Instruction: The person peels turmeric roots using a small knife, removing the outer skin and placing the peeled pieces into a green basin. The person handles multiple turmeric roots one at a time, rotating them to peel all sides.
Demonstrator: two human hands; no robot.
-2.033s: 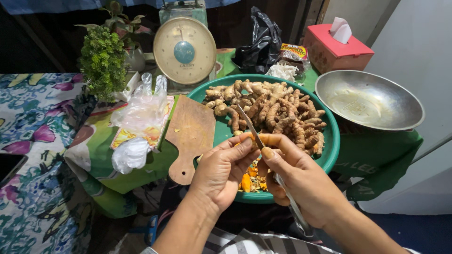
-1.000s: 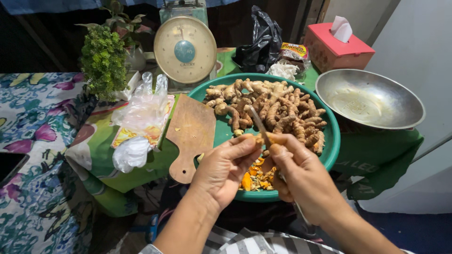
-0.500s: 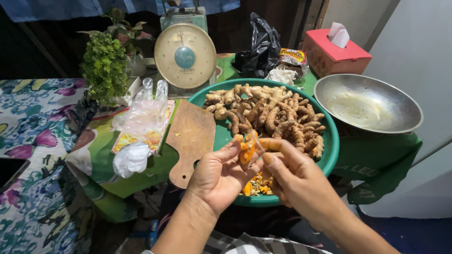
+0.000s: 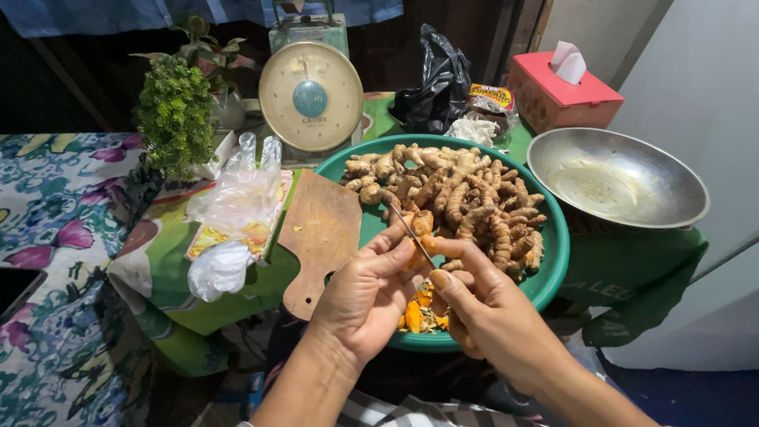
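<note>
A turmeric root (image 4: pixel 417 237) sits over the green basin (image 4: pixel 553 273), pinched in the left hand (image 4: pixel 368 296); the right hand (image 4: pixel 486 312) grips a thin knife (image 4: pixel 411 235) against it. A wooden cutting board (image 4: pixel 320 237) leans left of the basin, a steel bowl (image 4: pixel 617 178) lies right, and a dial scale (image 4: pixel 311 96) stands behind.

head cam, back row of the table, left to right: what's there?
Green leafy plant → round-dial kitchen scale → black plastic bag → red tissue box.

Over the near rim of the green basin (image 4: pixel 553 269), the left hand (image 4: pixel 364 296) holds a turmeric piece (image 4: pixel 417 237); the right hand (image 4: pixel 482 308) presses a thin knife (image 4: pixel 411 233) on it; orange peels (image 4: pixel 419 312) lie inside the basin; a wooden board (image 4: pixel 320 237) leans on its left rim.
</note>
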